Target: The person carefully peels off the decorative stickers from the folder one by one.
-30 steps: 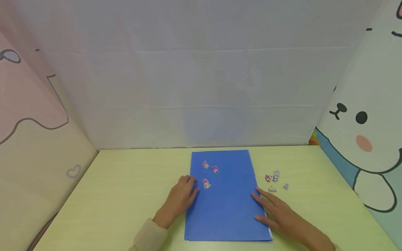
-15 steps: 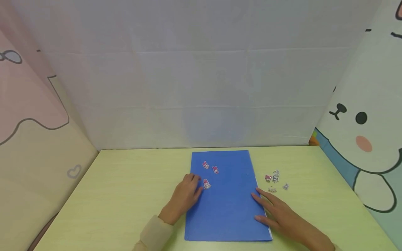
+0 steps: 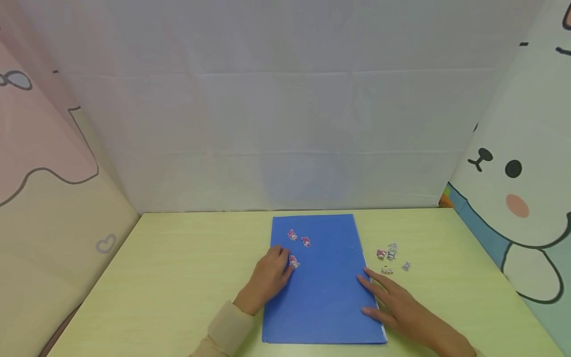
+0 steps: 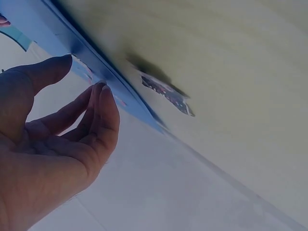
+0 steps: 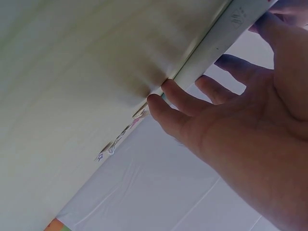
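A flat blue folder (image 3: 330, 307) with a white right side lies on the table. Near its top left are two small pink-and-white cartoon stickers (image 3: 306, 242), and a third sticker (image 3: 294, 261) sits just below them. My left hand (image 3: 267, 277) reaches over the folder's left edge, thumb and fingertips around that third sticker. In the left wrist view a gap shows between thumb and fingers (image 4: 110, 108). With spread fingers, my right hand (image 3: 401, 310) rests on the folder's right edge.
Right of the folder lie several loose stickers (image 3: 386, 270) on the pale yellow table (image 3: 192, 258). A dark patterned paper piece (image 4: 166, 94) lies beside the folder in the left wrist view. A white sheet (image 3: 285, 124) hangs behind the table; printed cloths flank it.
My left hand has moved right, from the folder's left edge onto it, its thumb and fingertips now around the third sticker. The right hand has stayed in place.
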### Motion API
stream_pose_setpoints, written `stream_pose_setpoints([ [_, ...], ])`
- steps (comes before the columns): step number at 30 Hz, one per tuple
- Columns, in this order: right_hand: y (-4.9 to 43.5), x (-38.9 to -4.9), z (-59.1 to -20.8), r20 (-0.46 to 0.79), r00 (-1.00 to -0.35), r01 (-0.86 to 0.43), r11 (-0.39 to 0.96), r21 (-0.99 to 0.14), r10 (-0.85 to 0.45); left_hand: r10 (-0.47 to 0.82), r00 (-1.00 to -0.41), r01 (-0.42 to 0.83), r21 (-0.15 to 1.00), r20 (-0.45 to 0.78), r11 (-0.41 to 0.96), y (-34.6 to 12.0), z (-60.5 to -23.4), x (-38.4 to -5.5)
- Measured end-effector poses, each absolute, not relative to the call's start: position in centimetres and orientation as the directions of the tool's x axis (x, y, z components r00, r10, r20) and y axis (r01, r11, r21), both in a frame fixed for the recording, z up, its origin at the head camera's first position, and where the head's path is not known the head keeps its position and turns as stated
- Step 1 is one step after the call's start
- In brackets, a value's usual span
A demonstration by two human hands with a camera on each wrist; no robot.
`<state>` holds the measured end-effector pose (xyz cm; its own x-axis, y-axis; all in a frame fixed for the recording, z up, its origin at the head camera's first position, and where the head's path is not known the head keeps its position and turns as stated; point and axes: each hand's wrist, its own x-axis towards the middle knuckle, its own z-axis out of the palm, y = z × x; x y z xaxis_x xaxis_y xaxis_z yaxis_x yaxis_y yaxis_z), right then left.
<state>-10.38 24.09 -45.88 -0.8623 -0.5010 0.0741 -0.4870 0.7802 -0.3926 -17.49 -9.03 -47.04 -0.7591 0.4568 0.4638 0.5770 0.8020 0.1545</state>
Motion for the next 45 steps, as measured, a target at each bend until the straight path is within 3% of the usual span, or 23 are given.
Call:
stream_pose_setpoints([
  [12, 24.2, -10.4, -45.9, 0.082, -0.856, -0.5, 0.778, -0.38, -0.51, 0.442, -0.784, 0.563, 0.199, 0.436, 0.802, -8.5, -46.7, -17.8],
  [30, 24.1, -10.3, -45.8, 0.093, -0.861, -0.494, 0.778, -0.388, -0.5, 0.421, -0.748, 0.576, 0.185, 0.514, 0.796, -8.0, -46.6, -18.0],
  [45, 24.1, -10.3, -46.1, 0.107, -0.859, -0.503, 0.785, -0.362, -0.501, 0.403, -0.76, 0.56, 0.199, 0.509, 0.805, -7.7, -46.1, -17.7],
])
